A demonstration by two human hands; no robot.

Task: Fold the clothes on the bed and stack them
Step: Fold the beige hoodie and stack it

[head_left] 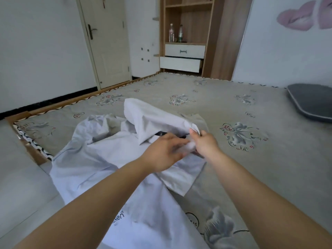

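I am early in folding the white shirt (100,164), which lies crumpled across the bed (215,108) from the middle of the frame down to the lower left. My right hand (206,142), just right of centre, pinches a raised flap of the cloth between thumb and fingers (195,131), holding it up off the rest. My left hand (165,150) lies on the shirt beside it, fingers mostly straight and loosely spread (the tips are blurred, so I cannot tell if they grip anything). I judge this to be the spreading-out step: next the shirt needs pulling flat before any fold. A grey cushion (312,101) sits at the right edge.
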